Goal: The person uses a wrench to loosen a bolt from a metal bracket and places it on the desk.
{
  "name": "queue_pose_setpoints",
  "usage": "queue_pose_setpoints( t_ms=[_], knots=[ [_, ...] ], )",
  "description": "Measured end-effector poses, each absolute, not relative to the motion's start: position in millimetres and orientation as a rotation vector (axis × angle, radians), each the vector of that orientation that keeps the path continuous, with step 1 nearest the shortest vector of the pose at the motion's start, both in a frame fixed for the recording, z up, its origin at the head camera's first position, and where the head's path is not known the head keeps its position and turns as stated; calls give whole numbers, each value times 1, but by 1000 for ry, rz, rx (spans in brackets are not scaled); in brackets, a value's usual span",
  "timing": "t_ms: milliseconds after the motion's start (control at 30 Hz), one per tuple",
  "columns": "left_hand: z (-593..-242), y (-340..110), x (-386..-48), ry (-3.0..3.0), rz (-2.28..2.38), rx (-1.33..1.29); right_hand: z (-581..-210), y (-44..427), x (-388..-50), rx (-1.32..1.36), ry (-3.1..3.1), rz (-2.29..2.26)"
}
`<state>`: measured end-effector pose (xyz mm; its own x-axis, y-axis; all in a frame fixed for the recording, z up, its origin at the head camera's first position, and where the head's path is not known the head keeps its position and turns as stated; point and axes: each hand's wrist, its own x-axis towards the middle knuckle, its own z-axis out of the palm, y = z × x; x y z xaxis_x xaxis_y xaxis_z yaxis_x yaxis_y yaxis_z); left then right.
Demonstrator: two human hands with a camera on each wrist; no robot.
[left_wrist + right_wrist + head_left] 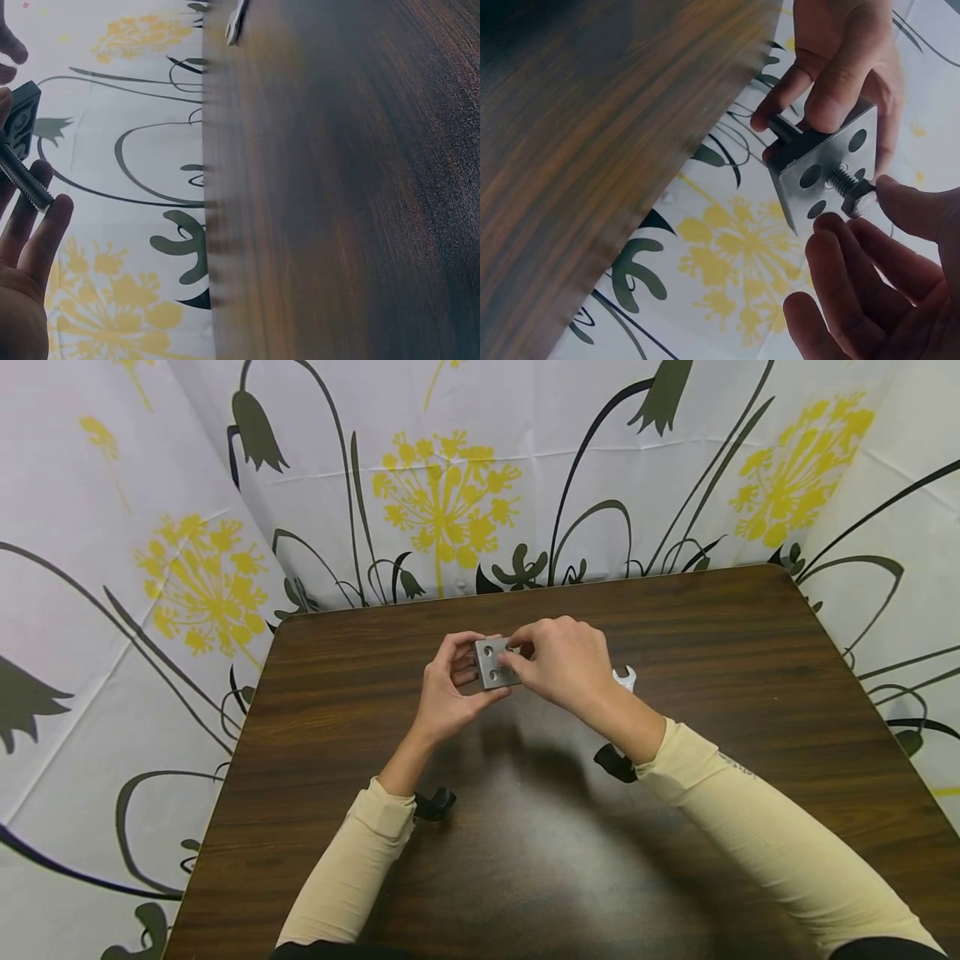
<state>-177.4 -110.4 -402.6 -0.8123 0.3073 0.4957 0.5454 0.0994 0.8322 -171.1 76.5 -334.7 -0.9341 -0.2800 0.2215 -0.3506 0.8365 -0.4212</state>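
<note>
Fingers and thumb of the left hand (447,693) (847,60) grip the edges of a grey metal block (491,664) (829,161) with several round holes. A bolt passes through it: its hex head (860,199) stands off the face on a stretch of thread, and its threaded end (28,184) (784,127) sticks out behind. The right hand (566,664) (892,292) has thumb and fingertips at the bolt head, pinching it. In the left wrist view the left hand (26,285) is cut off by the frame edge, beside the dark block (22,120).
An open-ended wrench (625,677) (235,26) lies on the brown wooden table (750,693), partly hidden under the right forearm. Black devices (435,804) sit at both wrists. Behind the table hangs a white curtain (540,410) with yellow and dark plant prints.
</note>
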Motion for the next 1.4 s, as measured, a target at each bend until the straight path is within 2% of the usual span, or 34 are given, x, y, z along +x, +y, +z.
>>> queue_pose_setpoints(
  t_ms=[300,567,800,1033,1267,1400],
  knots=[
    [-402,-111,-178,-2169,-1809,-853,-334,77,-170,576,-2856,678],
    [-403,-111,-177,-2161,-1814,-868,-336,77,-169,491,-2864,720],
    [-404,-111,-178,-2151,-1828,-877,-336,78,-170,588,-2852,698],
    [-411,-112,-181,-2142,-1836,-866,-337,77,-171,500,-2856,735],
    [-405,-111,-178,-2136,-1845,-877,-336,78,-170,595,-2874,696],
    [-403,-111,-176,-2143,-1841,-873,-335,77,-170,558,-2866,699]
  ],
)
